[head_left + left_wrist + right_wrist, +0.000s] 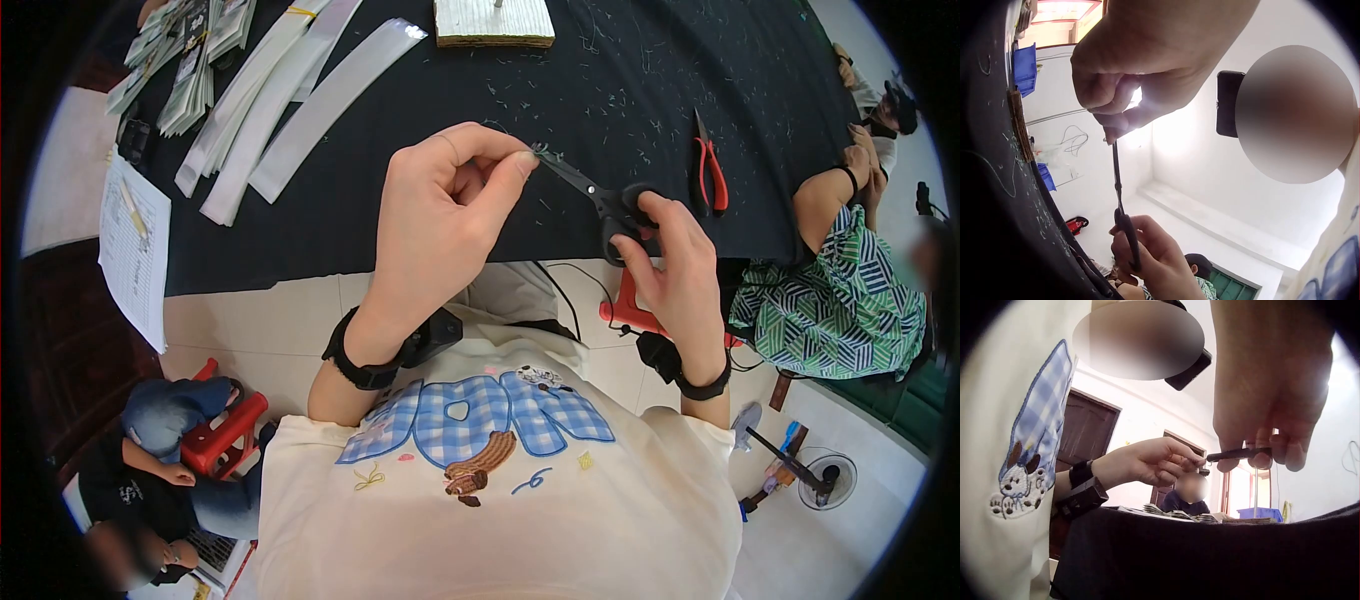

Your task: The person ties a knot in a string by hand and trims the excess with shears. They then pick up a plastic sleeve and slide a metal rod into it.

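Note:
My right hand (682, 262) grips a pair of black scissors (602, 195), thumb in one handle loop and fingers at the other. The blades point up and left, their tips at the fingertips of my left hand (435, 200). Thumb and forefinger of that hand pinch a small dark piece with thin thread-like ends (541, 149); I cannot tell what it is. In the left wrist view the scissors (1117, 184) run from one hand to the other. Both hands are raised over the near edge of the black-covered table (330, 240).
Red-handled pliers (709, 170) lie at the right. Thread snippets (590, 75) are scattered over the cloth. Long clear plastic sleeves (335, 110), bundled cards (190, 60) and a paper sheet with a pen (133, 250) lie left. A white-topped block (494, 22) stands at the back. People sit on both sides.

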`<move>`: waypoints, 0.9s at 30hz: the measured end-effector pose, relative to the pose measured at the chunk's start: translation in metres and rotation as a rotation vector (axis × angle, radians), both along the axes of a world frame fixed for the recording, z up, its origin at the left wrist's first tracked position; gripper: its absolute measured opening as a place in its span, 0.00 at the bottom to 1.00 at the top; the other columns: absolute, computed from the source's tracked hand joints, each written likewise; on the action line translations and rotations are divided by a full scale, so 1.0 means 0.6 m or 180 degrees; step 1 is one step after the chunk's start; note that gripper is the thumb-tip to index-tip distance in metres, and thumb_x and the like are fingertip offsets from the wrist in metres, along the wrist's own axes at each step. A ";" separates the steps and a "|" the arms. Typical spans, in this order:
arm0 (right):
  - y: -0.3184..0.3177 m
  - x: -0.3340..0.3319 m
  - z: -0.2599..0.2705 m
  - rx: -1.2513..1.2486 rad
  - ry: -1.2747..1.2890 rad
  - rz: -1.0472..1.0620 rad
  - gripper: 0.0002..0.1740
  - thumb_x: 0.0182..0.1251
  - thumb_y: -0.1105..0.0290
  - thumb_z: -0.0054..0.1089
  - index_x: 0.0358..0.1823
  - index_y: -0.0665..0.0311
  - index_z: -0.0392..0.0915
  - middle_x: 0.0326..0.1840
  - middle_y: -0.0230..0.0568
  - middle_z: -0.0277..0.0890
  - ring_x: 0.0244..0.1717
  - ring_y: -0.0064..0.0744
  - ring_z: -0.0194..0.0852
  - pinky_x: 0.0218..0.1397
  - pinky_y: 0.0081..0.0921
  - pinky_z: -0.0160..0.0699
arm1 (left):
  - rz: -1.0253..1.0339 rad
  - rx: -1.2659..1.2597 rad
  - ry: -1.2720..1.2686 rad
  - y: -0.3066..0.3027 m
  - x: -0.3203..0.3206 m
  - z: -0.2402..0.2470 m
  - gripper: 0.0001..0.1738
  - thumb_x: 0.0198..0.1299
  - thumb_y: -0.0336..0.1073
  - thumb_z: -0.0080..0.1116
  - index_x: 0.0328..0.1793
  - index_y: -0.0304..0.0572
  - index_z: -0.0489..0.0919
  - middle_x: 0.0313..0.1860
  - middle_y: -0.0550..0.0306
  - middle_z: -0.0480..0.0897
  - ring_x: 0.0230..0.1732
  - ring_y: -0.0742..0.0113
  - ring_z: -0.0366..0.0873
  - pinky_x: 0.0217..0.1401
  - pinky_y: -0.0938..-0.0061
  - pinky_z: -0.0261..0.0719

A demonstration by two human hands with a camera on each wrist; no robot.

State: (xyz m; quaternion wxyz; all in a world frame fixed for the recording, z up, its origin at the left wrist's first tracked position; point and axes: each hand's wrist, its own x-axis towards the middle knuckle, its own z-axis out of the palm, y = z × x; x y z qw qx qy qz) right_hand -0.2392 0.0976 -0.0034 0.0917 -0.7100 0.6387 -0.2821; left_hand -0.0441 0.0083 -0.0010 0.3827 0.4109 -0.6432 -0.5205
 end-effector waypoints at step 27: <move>0.001 -0.007 0.011 0.0122 0.0011 0.0133 0.16 0.47 0.75 0.66 0.37 0.68 0.71 0.26 0.40 0.69 0.26 0.34 0.67 0.27 0.25 0.67 | -0.0190 -0.0046 0.0005 0.002 -0.001 -0.002 0.05 0.56 0.26 0.56 0.34 0.30 0.79 0.23 0.65 0.72 0.20 0.86 0.61 0.19 0.90 0.52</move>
